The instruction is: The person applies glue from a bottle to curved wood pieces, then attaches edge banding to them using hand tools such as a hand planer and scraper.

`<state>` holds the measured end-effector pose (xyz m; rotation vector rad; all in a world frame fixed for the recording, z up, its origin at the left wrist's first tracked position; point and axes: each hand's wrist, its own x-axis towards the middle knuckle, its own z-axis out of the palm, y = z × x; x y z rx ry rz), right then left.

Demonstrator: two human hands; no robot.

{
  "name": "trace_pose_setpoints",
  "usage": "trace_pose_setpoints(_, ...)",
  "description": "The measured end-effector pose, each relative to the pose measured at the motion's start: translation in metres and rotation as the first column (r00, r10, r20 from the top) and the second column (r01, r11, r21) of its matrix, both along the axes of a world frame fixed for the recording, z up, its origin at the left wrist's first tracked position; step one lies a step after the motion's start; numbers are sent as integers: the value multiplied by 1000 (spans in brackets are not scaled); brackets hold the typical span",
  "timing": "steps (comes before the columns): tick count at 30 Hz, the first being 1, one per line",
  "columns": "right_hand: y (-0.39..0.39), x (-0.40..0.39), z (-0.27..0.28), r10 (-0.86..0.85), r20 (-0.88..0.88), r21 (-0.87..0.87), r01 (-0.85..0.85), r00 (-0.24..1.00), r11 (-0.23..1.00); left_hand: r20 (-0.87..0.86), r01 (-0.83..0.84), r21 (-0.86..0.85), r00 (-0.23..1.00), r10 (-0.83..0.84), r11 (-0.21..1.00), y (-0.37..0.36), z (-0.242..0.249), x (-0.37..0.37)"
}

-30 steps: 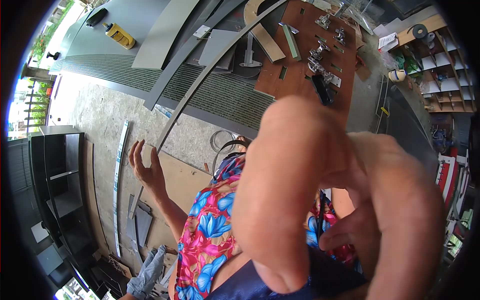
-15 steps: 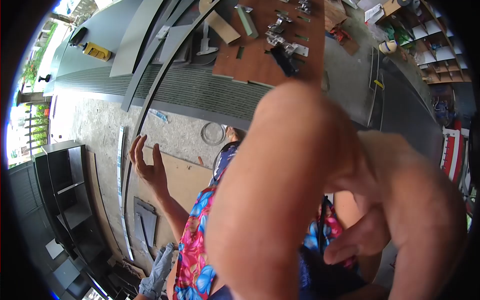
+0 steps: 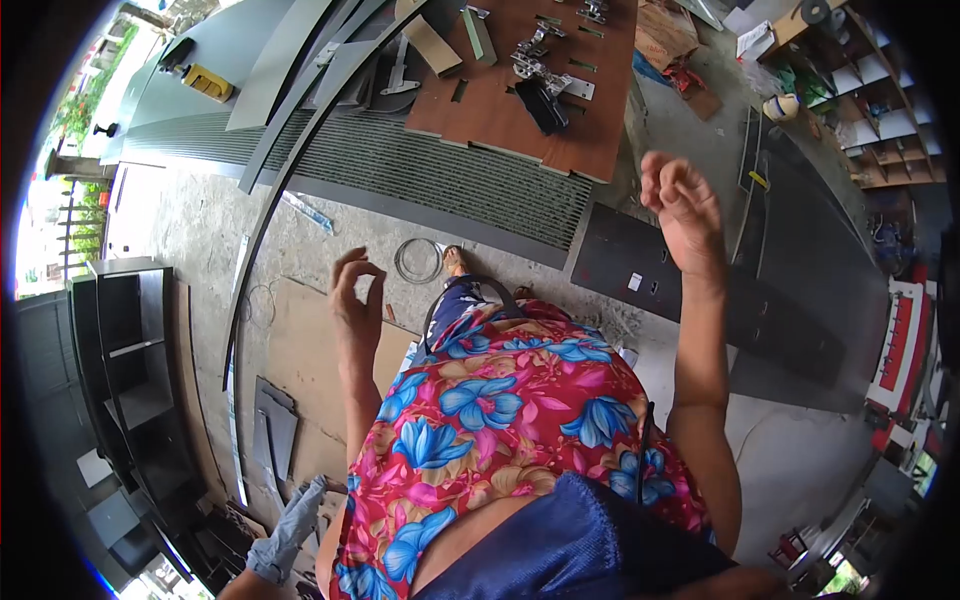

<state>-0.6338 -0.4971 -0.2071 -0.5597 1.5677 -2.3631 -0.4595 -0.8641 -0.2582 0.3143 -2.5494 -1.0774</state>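
Observation:
My left hand [image 3: 357,300] is raised left of my flowered apron, over the floor, its fingers loosely bent and the thumb apart; it holds nothing visible. My right hand [image 3: 685,215] is held up at the right, fingers curled with gaps between them, and I see nothing in it. Nearest to it is a reddish-brown board [image 3: 480,105] on the bench. On that board lie several metal hinges [image 3: 535,55], a black object [image 3: 541,106] and a green strip [image 3: 479,36]. A caliper [image 3: 400,70] lies to their left, beside long dark strips [image 3: 290,165].
A yellow-and-black tool [image 3: 206,82] rests at the bench's far left. Dark shelving [image 3: 140,400] stands at left. A wire coil [image 3: 417,260] lies on the floor near a foot. Another person's grey glove [image 3: 290,530] shows at lower left. Dark panels [image 3: 640,262] extend at right.
My right arm has dropped from close before the camera to the right side. My left hand has moved right and its fingers have bent more. The view of my apron is now unblocked.

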Motion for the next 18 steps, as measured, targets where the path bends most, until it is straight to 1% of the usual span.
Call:
trace_pose_setpoints(2,25,5,-53,-171,171,152,145,970,978,128,18,-16,992,-16,1000,6,-12,3)
trace_pose_setpoints(4,43,17,-93,-337,296,286,253,894,924,133,45,-22,990,-42,999,2,-44,6)
trace_pose_setpoints(5,53,23,-114,-383,326,339,272,864,901,164,57,-22,985,-52,998,-2,-63,10)
trace_pose_setpoints(6,62,30,-134,-432,352,391,289,830,874,196,70,-22,978,-64,997,-10,-87,15)
trace_pose_setpoints(7,68,36,-150,-482,374,443,303,793,843,245,56,-59,969,-40,997,-19,-120,24)
trace_pose_setpoints(9,72,47,-168,-542,427,488,320,724,812,338,58,-157,941,-2,986,-38,-187,49)
trace_pose_setpoints(10,75,52,-177,-571,450,511,327,687,795,417,11,-146,907,52,989,-43,-219,64)
trace_pose_setpoints(11,79,55,-191,-606,362,596,324,708,735,493,-39,-139,864,103,990,-48,-252,80)
trace_pose_setpoints(12,86,58,-207,-595,318,663,276,738,696,565,-87,-137,812,150,987,-53,-289,99)
trace_pose_setpoints(13,95,61,-224,-580,274,723,233,767,650,650,-114,-112,743,160,987,-52,-309,115)
trace_pose_setpoints(14,102,65,-241,-562,233,779,193,794,596,728,-138,-77,669,150,987,-51,-323,129)
trace_pose_setpoints(15,108,72,-256,-560,228,788,187,796,587,794,-158,-31,596,120,987,-47,-332,141)
trace_pose_setpoints(16,117,80,-276,-556,241,787,175,795,591,833,-170,21,547,77,985,-41,-335,150)
trace_pose_setpoints(18,137,99,-306,-475,331,862,-58,816,503,883,-193,96,468,5,976,-31,-337,161)
